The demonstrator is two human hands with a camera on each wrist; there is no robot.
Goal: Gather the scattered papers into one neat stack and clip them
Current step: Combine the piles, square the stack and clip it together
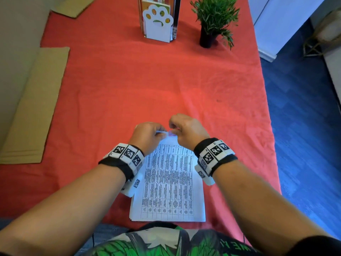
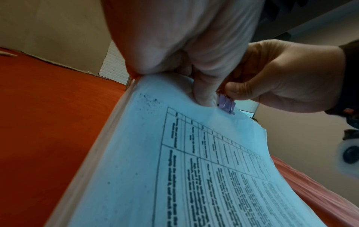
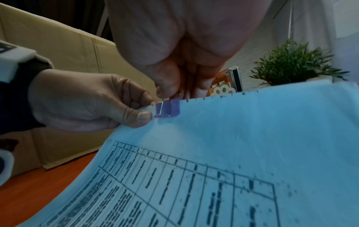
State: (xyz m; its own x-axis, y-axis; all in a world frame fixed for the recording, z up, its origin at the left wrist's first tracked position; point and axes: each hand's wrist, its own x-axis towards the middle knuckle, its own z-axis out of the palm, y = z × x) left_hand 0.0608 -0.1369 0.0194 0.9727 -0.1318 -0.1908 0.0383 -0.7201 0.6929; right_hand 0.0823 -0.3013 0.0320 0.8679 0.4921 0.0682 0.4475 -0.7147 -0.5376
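A stack of printed papers with tables lies on the red tablecloth near the front edge, its far edge lifted. My left hand pinches that far edge, thumb on top of the papers. A small purple binder clip sits on the same edge, just right of the thumb. My right hand pinches the clip by its wire handles. In the left wrist view the clip bites the top sheet. The papers curve upward toward both hands.
A white paw-shaped holder with books stands at the back centre, a potted green plant to its right. Flat cardboard lies along the left edge. The table's right edge drops to blue floor.
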